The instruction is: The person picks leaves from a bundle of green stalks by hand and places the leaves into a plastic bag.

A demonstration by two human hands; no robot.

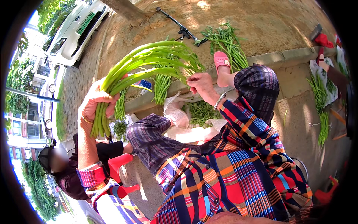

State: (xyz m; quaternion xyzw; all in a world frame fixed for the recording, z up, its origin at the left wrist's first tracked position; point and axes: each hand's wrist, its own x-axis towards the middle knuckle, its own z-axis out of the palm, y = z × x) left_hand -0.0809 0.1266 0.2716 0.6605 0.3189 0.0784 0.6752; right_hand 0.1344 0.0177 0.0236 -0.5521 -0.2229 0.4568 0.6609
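Observation:
My left hand (96, 102) grips a thick bunch of long green vegetable stems (139, 60) near their cut ends. The stems arch to the right, and their thin tips droop. At the drooping end, my right hand (204, 86), with a metal bangle at the wrist, has its fingertips pinched on a stem tip. Below the hands, between my knees, a whitish plastic sack (176, 109) lies spread with picked green leaves (202, 113) in it. A bundle of leafy stems (162, 88) rests on the kerb behind the held bunch.
More leafy stems (228, 44) lie on the soil by my pink clog (222, 60). A black folding pole (179, 26) lies farther off. At left, a person in dark clothes (72, 179) sits near a red stool (120, 168). Tied green bundles (321, 112) lie at right beside another person's leg.

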